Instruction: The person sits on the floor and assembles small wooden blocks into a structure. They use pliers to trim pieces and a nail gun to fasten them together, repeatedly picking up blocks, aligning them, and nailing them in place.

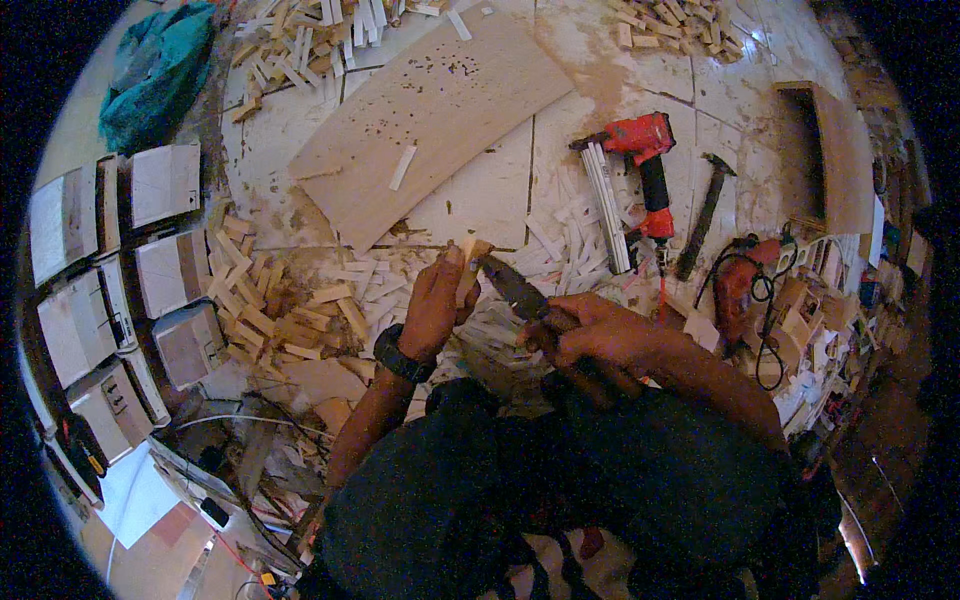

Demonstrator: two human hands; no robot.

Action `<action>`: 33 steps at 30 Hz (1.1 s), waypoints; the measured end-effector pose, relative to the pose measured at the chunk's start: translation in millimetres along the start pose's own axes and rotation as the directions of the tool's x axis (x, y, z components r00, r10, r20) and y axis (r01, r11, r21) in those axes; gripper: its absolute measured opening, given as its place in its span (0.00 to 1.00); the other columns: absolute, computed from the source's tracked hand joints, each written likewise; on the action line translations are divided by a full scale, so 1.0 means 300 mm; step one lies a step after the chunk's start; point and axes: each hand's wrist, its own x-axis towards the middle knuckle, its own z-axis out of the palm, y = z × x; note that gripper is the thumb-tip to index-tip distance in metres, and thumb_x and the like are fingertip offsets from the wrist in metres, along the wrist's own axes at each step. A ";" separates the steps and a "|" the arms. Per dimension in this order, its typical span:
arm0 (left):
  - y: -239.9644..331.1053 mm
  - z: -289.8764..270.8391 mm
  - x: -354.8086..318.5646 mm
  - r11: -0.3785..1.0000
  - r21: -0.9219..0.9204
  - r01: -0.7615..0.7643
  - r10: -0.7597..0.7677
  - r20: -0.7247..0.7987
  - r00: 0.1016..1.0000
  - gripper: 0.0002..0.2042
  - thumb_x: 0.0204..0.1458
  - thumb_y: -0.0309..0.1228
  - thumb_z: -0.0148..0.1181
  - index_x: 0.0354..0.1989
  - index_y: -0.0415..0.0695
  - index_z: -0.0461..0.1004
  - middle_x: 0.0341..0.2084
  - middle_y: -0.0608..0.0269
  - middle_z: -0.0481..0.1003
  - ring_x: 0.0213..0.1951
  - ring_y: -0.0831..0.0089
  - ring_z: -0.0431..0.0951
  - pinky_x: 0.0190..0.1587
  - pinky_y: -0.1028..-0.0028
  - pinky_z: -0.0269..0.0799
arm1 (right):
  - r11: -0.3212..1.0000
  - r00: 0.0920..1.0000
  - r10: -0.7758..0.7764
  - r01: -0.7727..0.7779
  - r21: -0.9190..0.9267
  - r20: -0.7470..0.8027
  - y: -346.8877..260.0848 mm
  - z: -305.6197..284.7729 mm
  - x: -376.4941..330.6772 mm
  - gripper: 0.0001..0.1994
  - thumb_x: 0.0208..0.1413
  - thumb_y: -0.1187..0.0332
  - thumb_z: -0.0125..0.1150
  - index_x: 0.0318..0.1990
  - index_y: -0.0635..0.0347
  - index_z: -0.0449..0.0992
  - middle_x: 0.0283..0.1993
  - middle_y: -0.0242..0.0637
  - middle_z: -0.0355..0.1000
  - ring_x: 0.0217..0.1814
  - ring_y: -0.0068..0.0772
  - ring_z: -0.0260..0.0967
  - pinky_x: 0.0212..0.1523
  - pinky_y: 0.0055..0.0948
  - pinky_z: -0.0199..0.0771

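My left hand (432,308), with a dark watch on its wrist, grips a small pale wood block (472,262) between thumb and fingers. In my right hand (598,335) is a pair of dark, worn pliers (512,288), the fingers wrapped round its handles. The tip of the pliers points left and meets the right side of the block. Whether its jaws bite on anything there is too small to tell. Both hands are held in front of my knees, above a litter of thin white wood strips (400,300).
A large wooden board (430,130) lies ahead. To the right are a red nail gun (640,140), a hammer (705,215), a red corded power tool (738,290) and an open wooden box (850,160). Wood offcuts (290,320) heap at left, near a green sack (155,75) and several pale panels (165,185).
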 end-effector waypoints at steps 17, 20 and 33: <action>-0.013 0.020 0.008 0.900 0.320 -0.296 0.343 -0.100 0.934 0.20 0.60 0.47 0.40 0.34 0.42 0.70 0.14 0.73 0.61 0.17 0.84 0.57 0.20 0.80 0.52 | 0.947 0.989 0.123 -0.141 0.290 0.080 0.006 0.059 -0.007 0.24 0.42 0.78 0.49 0.52 0.66 0.63 0.42 0.41 0.70 0.41 0.33 0.69 0.39 0.28 0.75; 0.000 0.010 -0.003 0.901 0.337 -0.274 0.307 -0.049 0.950 0.21 0.60 0.46 0.40 0.37 0.39 0.71 0.13 0.73 0.62 0.17 0.84 0.57 0.20 0.79 0.52 | 0.954 0.954 0.202 -0.242 0.174 0.222 0.020 0.046 0.008 0.24 0.42 0.78 0.50 0.53 0.67 0.63 0.44 0.41 0.70 0.42 0.33 0.69 0.42 0.27 0.73; 0.031 -0.052 -0.055 0.852 0.489 -0.185 0.195 0.030 0.980 0.24 0.59 0.45 0.40 0.45 0.32 0.70 0.10 0.63 0.64 0.15 0.77 0.63 0.19 0.73 0.59 | 0.841 0.946 -0.003 -0.173 0.512 0.325 0.064 0.068 0.010 0.26 0.41 0.76 0.55 0.53 0.66 0.64 0.50 0.41 0.68 0.51 0.34 0.67 0.50 0.29 0.67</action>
